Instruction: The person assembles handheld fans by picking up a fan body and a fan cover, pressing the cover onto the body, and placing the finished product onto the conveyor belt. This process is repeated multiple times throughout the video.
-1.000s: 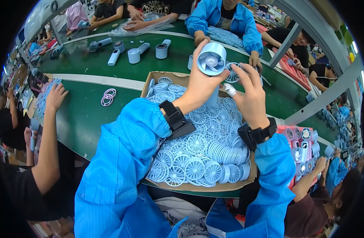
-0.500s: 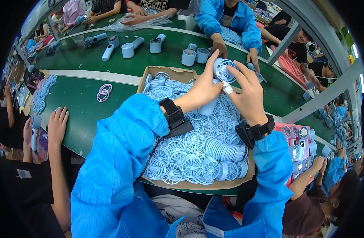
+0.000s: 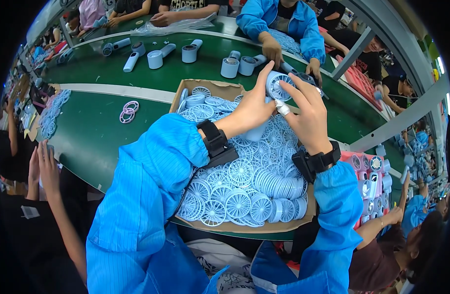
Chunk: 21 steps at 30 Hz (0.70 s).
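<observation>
Above an open cardboard box (image 3: 311,206), a light blue handheld fan (image 3: 278,86) is held between both hands, its round head with a spoked grille tilted up. My left hand (image 3: 253,109) grips the fan's head from the left side, thumb near its lower edge. My right hand (image 3: 309,111), with white tape round the thumb, holds it from the right, fingers at the grille's rim. The fan's handle hangs down, partly hidden behind my left hand. Below, many loose light blue spoked grilles (image 3: 238,203) fill the box, some stacked on edge.
Several light blue fans (image 3: 155,59) lie on the green conveyor belt (image 3: 107,73) beyond. Two pinkish rings (image 3: 129,111) rest left of the box. A pink tray of fans (image 3: 367,186) stands at right. Across the belt a co-worker in blue (image 3: 279,22) handles parts; others sit at both sides.
My hands and the fan have hardly moved. Fans on the belt have shifted slightly left. The co-worker across has moved their hands, and the person at left has drawn their hands back.
</observation>
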### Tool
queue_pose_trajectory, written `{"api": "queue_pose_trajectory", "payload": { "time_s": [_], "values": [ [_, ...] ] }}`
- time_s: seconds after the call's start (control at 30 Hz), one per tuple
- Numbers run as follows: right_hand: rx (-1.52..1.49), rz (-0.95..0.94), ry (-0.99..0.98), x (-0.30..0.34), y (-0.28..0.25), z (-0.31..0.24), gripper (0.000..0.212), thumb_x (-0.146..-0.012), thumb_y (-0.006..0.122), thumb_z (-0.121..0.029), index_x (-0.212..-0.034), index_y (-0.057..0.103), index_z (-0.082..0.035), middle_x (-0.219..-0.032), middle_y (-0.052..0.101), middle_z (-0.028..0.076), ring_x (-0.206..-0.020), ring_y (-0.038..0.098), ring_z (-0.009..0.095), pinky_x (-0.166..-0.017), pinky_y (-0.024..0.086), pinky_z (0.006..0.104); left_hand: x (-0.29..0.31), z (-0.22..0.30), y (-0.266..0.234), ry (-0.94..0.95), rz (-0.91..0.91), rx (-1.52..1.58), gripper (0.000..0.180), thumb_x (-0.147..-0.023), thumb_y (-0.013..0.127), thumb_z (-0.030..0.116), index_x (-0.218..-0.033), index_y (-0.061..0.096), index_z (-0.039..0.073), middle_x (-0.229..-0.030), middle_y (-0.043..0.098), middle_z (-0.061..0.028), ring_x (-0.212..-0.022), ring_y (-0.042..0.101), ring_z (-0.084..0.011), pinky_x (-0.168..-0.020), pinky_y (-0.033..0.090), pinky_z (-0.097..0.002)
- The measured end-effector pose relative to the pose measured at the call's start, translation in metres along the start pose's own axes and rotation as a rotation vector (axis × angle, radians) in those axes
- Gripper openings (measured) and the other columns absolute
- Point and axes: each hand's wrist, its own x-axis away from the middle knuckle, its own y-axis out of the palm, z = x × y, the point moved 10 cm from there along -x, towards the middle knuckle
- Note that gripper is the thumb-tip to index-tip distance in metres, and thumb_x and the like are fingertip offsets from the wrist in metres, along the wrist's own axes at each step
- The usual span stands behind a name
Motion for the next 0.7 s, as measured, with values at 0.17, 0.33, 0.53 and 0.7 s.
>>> {"api": "queue_pose_trajectory", "payload": {
  "time_s": [0.17, 0.33, 0.53, 0.7],
  "values": [
    [0.025, -0.011, 0.001, 0.001, 0.002, -0.002, 0.047, -0.066, 0.073, -0.007, -0.112, 0.062, -0.008, -0.119, 0.057, 0.013, -0.104, 0.056, 0.030, -0.088, 0.045, 0.0386, 0.003, -0.002, 0.001, -0.037, -0.027, 0.024, 0.077, -0.086, 0.047, -0.004, -0.145, 0.005, 0.020, -0.107, 0.056, -0.0166, -0.072, 0.060, -0.0185, -0.060, 0.050, -0.0306],
    [0.036, -0.023, 0.053, 0.002, 0.004, 0.001, 0.047, -0.067, 0.071, -0.004, -0.113, 0.062, -0.008, -0.119, 0.056, 0.014, -0.105, 0.054, 0.031, -0.088, 0.045, 0.0390, 0.002, -0.001, 0.005, -0.012, -0.035, -0.008, 0.073, -0.087, 0.047, -0.003, -0.144, 0.007, 0.018, -0.102, 0.056, -0.0161, -0.071, 0.060, -0.0183, -0.059, 0.050, -0.0311],
    [0.021, -0.034, 0.015, 0.000, 0.008, -0.002, 0.047, -0.067, 0.069, -0.002, -0.113, 0.062, -0.008, -0.120, 0.055, 0.014, -0.106, 0.053, 0.033, -0.090, 0.044, 0.0395, 0.002, -0.003, -0.001, -0.009, -0.017, 0.014, 0.070, -0.087, 0.047, -0.002, -0.143, 0.010, 0.018, -0.099, 0.056, -0.0160, -0.071, 0.060, -0.0179, -0.058, 0.049, -0.0309],
    [0.078, -0.020, -0.027, 0.003, 0.004, 0.004, 0.051, -0.072, 0.067, -0.002, -0.121, 0.056, -0.009, -0.121, 0.054, 0.013, -0.108, 0.052, 0.031, -0.091, 0.043, 0.0399, 0.003, 0.006, 0.006, 0.015, -0.045, 0.085, 0.071, -0.084, 0.054, 0.002, -0.141, 0.012, 0.012, -0.111, 0.054, -0.0219, -0.077, 0.063, -0.0248, -0.062, 0.051, -0.0349]
  ]
}}
